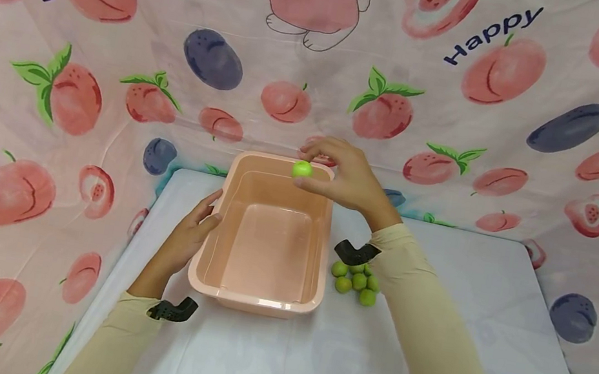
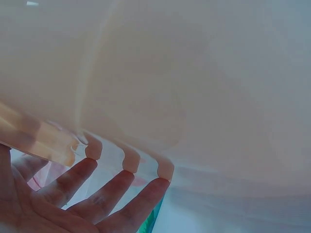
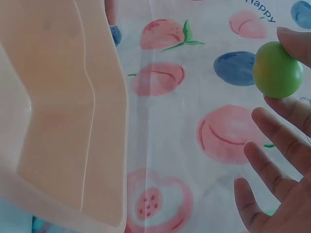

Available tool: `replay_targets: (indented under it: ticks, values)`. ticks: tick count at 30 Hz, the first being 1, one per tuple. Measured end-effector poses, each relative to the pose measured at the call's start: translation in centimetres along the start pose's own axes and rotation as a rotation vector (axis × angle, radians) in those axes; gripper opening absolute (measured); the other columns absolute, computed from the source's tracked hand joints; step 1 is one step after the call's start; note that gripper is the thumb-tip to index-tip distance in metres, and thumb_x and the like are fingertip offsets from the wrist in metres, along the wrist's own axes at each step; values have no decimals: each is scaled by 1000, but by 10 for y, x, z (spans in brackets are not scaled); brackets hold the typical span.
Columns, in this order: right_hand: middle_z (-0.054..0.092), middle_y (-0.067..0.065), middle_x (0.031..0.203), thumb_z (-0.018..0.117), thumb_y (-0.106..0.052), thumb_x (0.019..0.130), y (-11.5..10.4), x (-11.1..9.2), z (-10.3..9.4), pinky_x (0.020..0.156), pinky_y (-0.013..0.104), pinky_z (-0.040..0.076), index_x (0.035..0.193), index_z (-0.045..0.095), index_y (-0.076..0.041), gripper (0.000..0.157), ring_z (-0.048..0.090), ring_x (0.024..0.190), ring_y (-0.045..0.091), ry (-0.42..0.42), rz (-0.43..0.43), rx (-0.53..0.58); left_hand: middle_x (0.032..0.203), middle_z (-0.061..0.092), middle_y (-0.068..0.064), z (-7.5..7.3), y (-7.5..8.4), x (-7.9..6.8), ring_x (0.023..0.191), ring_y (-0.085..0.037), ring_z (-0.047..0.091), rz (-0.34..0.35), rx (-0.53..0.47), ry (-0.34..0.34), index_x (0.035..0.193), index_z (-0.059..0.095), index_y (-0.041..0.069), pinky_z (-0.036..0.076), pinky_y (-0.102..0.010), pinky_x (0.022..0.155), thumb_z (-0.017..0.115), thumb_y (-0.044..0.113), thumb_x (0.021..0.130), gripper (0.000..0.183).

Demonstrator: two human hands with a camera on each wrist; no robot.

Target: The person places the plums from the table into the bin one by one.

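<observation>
A pale pink plastic basin (image 1: 260, 302) stands on the table, and its visible inside holds nothing. Above its far right rim, my right hand (image 1: 350, 179) pinches a small round green fruit (image 1: 302, 170) between thumb and forefinger. In the right wrist view the glossy fruit (image 3: 277, 70) shows a yellowish side, and the other fingers are spread. On the basin's left, my left hand (image 1: 188, 238) holds the rim with the thumb at the top. The left wrist view shows its fingertips (image 2: 127, 177) touching the outer wall from below the rim.
Several more green fruits (image 1: 358, 281) lie in a cluster right of the basin, partly under the right forearm. A white cloth covers the table (image 1: 270, 372). A fruit-printed curtain (image 1: 317, 72) hangs behind and at both sides.
</observation>
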State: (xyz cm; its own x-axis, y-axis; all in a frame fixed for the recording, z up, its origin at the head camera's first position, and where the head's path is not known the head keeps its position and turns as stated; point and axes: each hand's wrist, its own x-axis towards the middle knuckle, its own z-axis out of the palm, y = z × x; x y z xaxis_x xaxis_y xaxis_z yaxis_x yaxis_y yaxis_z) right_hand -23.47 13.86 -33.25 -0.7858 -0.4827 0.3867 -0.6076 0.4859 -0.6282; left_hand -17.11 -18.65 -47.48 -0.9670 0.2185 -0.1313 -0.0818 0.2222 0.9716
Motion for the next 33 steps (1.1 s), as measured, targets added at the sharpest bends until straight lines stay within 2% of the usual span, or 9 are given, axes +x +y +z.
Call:
replay_targets:
  ticks: [6,24,33]
  values:
    - [67,-4,125,88,-40,78,-5,6,7,100,40,53,102,72,-21,35,58,120,15,1,-12,33,159,37,-19,1,2,-1,135,-42,52,-5,-8,1,162,23,39,52,-47,101,47,39,109,58]
    - [68,-3,125,87,-43,78,-14,15,19,99,38,52,98,72,-22,33,58,120,14,-8,-45,24,157,38,-20,0,1,-1,135,-46,51,-4,-3,3,162,24,38,51,-54,103,46,37,109,58]
    - [68,-4,125,87,-43,78,-13,15,20,100,36,52,99,72,-22,33,57,121,13,-13,-35,20,156,40,-20,0,1,0,134,-46,52,-5,1,7,162,25,38,53,-54,102,46,37,109,57]
